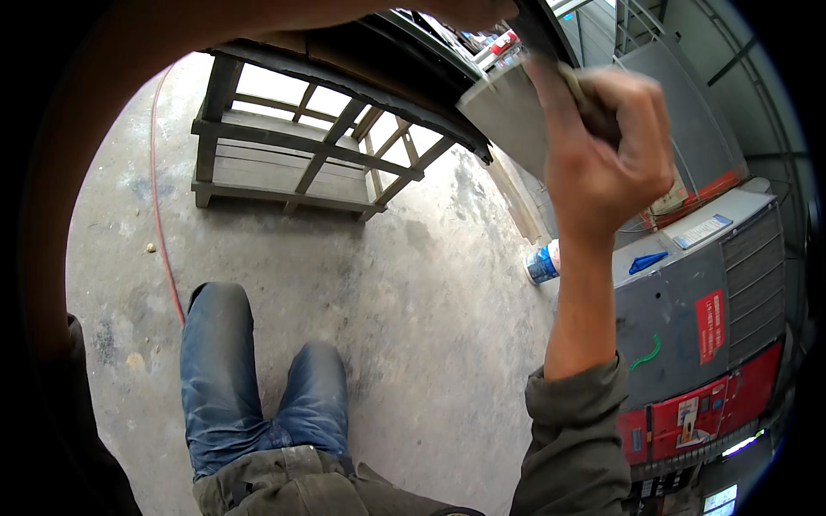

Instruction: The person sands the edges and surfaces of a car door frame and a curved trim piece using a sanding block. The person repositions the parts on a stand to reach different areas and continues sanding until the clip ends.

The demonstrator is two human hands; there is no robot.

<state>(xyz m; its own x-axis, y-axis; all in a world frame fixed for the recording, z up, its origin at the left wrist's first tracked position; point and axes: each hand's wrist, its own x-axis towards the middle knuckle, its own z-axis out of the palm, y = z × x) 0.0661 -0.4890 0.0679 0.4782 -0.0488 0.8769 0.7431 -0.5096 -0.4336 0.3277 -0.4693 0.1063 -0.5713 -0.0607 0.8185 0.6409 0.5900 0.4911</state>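
Observation:
My right hand (613, 159), raised at upper right and a little blurred by motion, is closed around a putty knife. Its wide, flat, greyish blade (508, 112) reaches left toward the end of a long black panel (387, 90); whether the blade touches the panel I cannot tell. My left arm arches across the upper left. My left hand (469, 12) is at the top edge beside the panel's dark upper part, its fingers mostly cut off by the picture. The panel lies above a slatted wooden frame (314, 150).
A red hose (155, 172) runs along the concrete floor (430, 327) at left. A blue-and-white bucket (542, 263) stands at right, near a large grey and red cabinet (667, 310) with a blue object (647, 261) on it. My knees in jeans (219, 370) are below.

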